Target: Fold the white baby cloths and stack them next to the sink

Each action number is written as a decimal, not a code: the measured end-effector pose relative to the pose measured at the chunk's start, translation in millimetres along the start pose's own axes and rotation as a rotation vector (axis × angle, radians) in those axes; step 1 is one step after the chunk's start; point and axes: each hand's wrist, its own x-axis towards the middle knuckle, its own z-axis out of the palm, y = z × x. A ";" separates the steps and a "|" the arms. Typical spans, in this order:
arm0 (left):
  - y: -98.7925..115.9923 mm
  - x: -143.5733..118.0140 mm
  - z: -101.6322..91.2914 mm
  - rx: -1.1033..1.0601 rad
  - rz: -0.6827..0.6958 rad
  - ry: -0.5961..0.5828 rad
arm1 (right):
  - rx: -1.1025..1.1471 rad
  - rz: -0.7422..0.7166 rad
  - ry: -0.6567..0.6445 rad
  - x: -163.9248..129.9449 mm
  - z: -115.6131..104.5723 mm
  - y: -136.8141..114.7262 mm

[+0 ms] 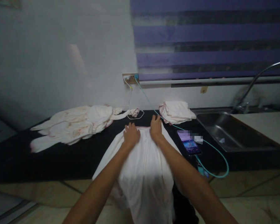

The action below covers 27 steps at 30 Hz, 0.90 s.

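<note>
Your left hand (131, 135) and right hand (156, 127) press flat, grip released, on the white garment (142, 168) draped over the desk (60, 158).

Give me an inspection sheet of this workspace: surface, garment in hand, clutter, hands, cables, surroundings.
Surface: black countertop, dark and glossy.
Job's things: white garment with pink trim, spread flat, its near part hanging over the counter's front edge.
Clutter: loose heap of white clothes at left; folded white stack at the back; smartphone, screen lit.
Hands: left hand and right hand lie flat on the garment's far edge, fingers curled.
Cables: teal cable runs from the wall socket to the phone; white cable hangs from the same socket.
Surroundings: steel sink with faucet at right; purple striped blind; white wall.
</note>
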 end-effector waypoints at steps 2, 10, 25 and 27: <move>4.4 -23.6 11.8 0.015 0.032 0.017 | 0.024 -0.107 0.036 -19.1 15.9 2.7; -54.4 -43.8 23.7 0.029 0.145 -0.103 | -0.012 -0.221 -0.063 -28.6 31.3 28.8; -117.9 75.4 43.0 -0.038 0.500 -0.139 | 0.001 -0.484 -0.145 36.8 57.6 51.6; -123.1 74.7 35.9 -0.040 0.494 -0.117 | 0.002 -0.502 -0.134 45.1 57.8 52.4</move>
